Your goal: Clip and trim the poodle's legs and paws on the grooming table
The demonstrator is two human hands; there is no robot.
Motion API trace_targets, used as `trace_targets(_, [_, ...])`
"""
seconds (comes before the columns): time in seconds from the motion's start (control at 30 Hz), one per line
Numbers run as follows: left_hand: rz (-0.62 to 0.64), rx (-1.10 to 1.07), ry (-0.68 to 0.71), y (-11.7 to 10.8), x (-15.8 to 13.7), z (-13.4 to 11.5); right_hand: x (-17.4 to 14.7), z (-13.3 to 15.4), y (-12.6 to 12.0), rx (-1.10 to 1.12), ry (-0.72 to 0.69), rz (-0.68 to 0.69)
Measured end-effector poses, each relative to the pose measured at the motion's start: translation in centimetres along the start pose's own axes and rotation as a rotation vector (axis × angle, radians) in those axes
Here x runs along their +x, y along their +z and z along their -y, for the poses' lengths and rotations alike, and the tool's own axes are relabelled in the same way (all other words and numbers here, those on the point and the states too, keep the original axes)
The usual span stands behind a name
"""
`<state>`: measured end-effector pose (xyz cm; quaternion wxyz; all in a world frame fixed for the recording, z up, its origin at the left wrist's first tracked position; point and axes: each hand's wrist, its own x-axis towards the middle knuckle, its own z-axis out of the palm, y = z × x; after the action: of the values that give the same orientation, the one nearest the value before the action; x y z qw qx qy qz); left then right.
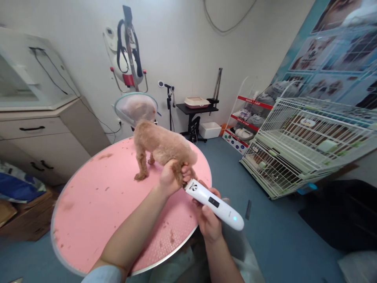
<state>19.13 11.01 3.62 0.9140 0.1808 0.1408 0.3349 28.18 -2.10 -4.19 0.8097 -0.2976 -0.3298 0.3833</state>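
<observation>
A small apricot-coloured dog (165, 143) stands on a round pink grooming table (118, 204), facing away to the left. Around its head sits a clear cone collar (135, 108) with a teal rim. My left hand (172, 177) is closed around the dog's hind leg (178, 173), near the paw. In my right hand (209, 220) is a white hair clipper (216, 202) with a dark switch and a glowing blue light. The clipper's blade end is at the lifted leg, close to my left fingers; the exact contact is hidden.
Tufts of cut hair (171, 236) lie on the table. Stacked wire cages (306, 137) stand at the right, with a stocked shelf (244, 118) behind. Against the wall are a black table (196, 110) and a tripod (169, 102). A cabinet (38, 137) is at the left. A comb (248, 210) lies on the floor.
</observation>
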Motion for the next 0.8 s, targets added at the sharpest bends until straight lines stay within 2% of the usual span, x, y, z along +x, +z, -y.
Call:
trace_targets(0.1, [-0.034,0.29,0.032,-0.5,0.7,0.3,0.1,0.0,-1.2,0.061,0.067,-0.034])
trace_targets(0.27, [-0.15,0.566,0.315,-1.6,1.4,0.2,-0.8,-1.6,-3.1,0.05,0.204,-0.038])
trace_targets(0.33, [-0.173,0.822,0.345,-2.0,1.2,-0.3,-1.2,-2.3,-3.3,0.043,0.269,-0.051])
trace_targets(0.43, [-0.179,1.311,0.317,-2.6,1.0,-0.9,-1.8,-3.2,-3.2,0.022,0.329,-0.061])
trace_targets(0.5, [-0.218,1.544,0.312,-2.9,1.0,-0.9,-2.0,-3.7,-3.0,0.017,0.349,-0.064])
trace_targets(0.57, [-0.238,1.657,0.316,-3.2,1.1,-0.6,-2.1,-3.8,-3.1,0.016,0.35,-0.081])
trace_targets(0.73, [-0.184,1.788,0.379,-3.3,0.6,0.0,-1.8,-3.2,-4.0,0.017,0.327,-0.114])
trace_targets(0.8, [-0.156,1.827,0.345,-3.2,0.4,0.1,-1.8,-2.7,-4.3,0.026,0.314,-0.126])
